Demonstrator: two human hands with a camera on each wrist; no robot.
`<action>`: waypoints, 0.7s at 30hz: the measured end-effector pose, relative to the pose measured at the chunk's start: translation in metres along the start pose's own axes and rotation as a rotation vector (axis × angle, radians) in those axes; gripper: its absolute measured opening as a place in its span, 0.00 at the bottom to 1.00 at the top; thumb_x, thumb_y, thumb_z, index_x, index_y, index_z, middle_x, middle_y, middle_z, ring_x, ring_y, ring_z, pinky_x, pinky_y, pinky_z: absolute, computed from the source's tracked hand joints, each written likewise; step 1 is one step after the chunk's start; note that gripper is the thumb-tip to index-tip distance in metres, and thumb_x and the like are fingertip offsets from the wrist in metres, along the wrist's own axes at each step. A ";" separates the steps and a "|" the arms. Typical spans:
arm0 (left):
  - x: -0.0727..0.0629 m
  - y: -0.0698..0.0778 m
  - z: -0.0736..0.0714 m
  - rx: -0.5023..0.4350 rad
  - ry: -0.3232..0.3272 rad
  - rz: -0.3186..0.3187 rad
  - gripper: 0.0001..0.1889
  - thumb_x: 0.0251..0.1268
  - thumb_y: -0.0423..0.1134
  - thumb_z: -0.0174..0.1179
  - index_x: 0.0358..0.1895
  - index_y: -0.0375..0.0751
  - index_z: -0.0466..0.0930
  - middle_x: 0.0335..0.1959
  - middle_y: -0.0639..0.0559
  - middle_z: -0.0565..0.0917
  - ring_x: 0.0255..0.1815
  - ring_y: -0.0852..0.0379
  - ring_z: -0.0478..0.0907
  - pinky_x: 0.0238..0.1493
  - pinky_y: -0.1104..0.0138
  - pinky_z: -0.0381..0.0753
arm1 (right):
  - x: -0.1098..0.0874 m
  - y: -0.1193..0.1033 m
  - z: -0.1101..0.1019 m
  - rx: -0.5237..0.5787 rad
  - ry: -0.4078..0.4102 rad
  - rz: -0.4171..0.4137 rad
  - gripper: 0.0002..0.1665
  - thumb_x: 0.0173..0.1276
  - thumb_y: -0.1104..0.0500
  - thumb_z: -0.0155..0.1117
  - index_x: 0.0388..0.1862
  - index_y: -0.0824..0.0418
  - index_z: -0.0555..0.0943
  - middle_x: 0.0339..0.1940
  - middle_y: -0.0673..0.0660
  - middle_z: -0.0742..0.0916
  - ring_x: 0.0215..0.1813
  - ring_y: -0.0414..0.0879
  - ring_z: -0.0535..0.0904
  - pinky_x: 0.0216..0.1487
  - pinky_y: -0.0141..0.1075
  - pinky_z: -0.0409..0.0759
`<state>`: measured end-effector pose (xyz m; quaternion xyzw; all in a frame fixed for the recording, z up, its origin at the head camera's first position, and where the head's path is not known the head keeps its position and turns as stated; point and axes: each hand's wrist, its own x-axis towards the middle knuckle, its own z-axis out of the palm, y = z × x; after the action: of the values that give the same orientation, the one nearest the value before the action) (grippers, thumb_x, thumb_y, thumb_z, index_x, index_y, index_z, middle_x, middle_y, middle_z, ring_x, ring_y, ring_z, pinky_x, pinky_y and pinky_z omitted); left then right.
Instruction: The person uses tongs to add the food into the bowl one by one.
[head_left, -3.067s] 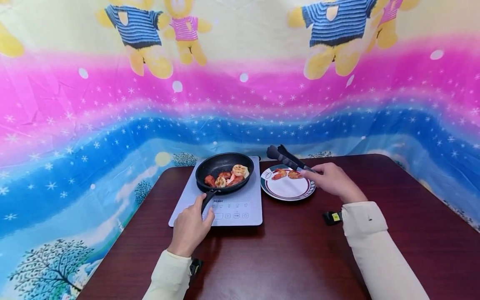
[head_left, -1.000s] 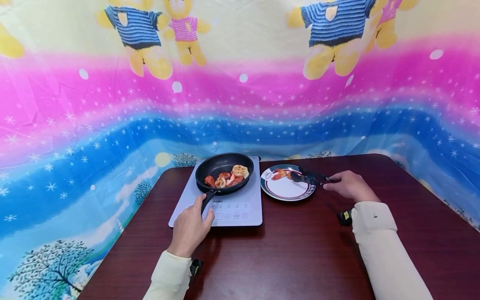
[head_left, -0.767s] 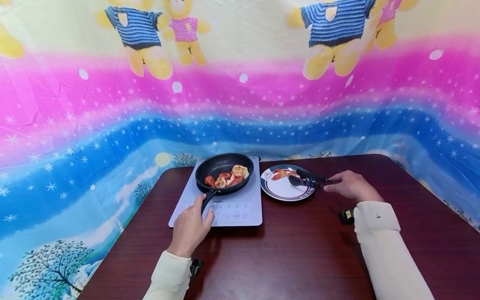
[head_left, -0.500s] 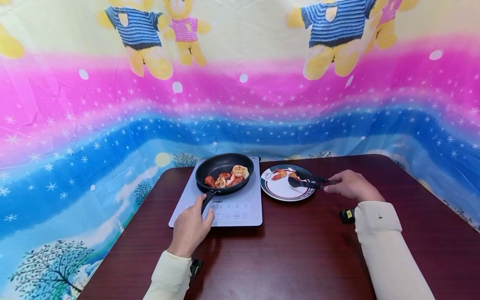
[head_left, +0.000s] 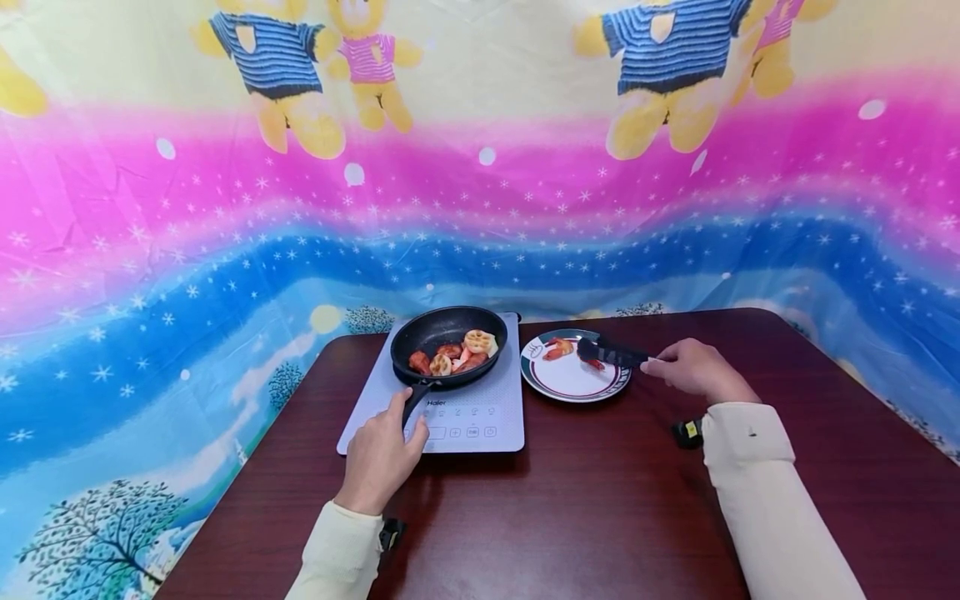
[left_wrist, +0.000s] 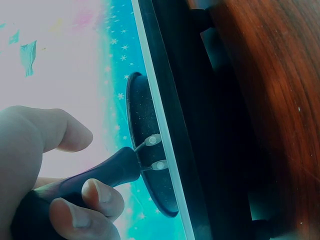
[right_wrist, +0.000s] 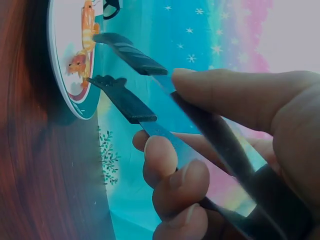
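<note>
My left hand [head_left: 382, 454] holds the handle [left_wrist: 100, 172] of a black frying pan [head_left: 435, 325]. Browned meat pieces [head_left: 452, 351] and lotus root slices [head_left: 480, 341] lie in the pan. My right hand [head_left: 697, 371] holds black-tipped tongs [head_left: 611, 353] between thumb and fingers. Their tips are over the right part of a white plate [head_left: 573, 385] with a dark rim. Two cooked shrimp lie there: the left shrimp [head_left: 557, 348] shows whole, while the tongs partly cover the right shrimp [head_left: 594, 364]. In the right wrist view the tongs' tips [right_wrist: 112, 85] stand apart, close to the shrimp.
Under the pan is a white induction cooktop [head_left: 506, 400] with touch buttons along its front. The plate stands just right of it. All rest on a dark red wooden table [head_left: 555, 517]. A printed cloth [head_left: 480, 200] with bears and snowflakes hangs behind.
The tongs have come down from above the plate to the right shrimp. In the last half second they have swung slightly away from me and rolled. The left hand has stayed still.
</note>
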<state>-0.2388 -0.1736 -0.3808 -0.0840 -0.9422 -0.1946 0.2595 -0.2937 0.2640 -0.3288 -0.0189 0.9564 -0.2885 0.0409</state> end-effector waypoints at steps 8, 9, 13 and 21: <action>-0.001 0.000 -0.001 0.000 -0.002 0.001 0.25 0.63 0.45 0.61 0.62 0.41 0.74 0.11 0.56 0.67 0.11 0.60 0.62 0.15 0.65 0.63 | 0.005 -0.005 0.011 -0.010 0.010 0.008 0.27 0.67 0.48 0.62 0.51 0.71 0.81 0.34 0.60 0.81 0.35 0.51 0.71 0.33 0.41 0.70; -0.001 0.000 -0.001 0.000 -0.002 0.001 0.25 0.63 0.45 0.61 0.62 0.41 0.74 0.11 0.56 0.67 0.11 0.60 0.62 0.15 0.65 0.63 | 0.006 -0.005 0.012 -0.009 0.008 0.013 0.27 0.67 0.49 0.62 0.51 0.71 0.81 0.33 0.60 0.81 0.35 0.51 0.71 0.33 0.42 0.69; -0.001 0.001 -0.001 0.001 0.002 0.004 0.25 0.63 0.45 0.61 0.62 0.41 0.74 0.10 0.56 0.67 0.11 0.60 0.62 0.14 0.65 0.62 | 0.009 -0.005 0.015 -0.009 0.013 0.023 0.28 0.67 0.49 0.62 0.52 0.72 0.80 0.33 0.61 0.80 0.34 0.51 0.71 0.33 0.42 0.69; 0.000 0.001 -0.001 -0.001 0.004 0.003 0.25 0.63 0.45 0.61 0.62 0.41 0.74 0.10 0.56 0.67 0.11 0.60 0.62 0.15 0.65 0.63 | 0.013 -0.003 0.021 0.001 0.020 0.037 0.28 0.68 0.49 0.61 0.53 0.74 0.78 0.37 0.64 0.82 0.34 0.52 0.73 0.33 0.41 0.72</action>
<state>-0.2377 -0.1733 -0.3799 -0.0851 -0.9415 -0.1949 0.2614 -0.3044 0.2496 -0.3452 0.0020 0.9569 -0.2882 0.0367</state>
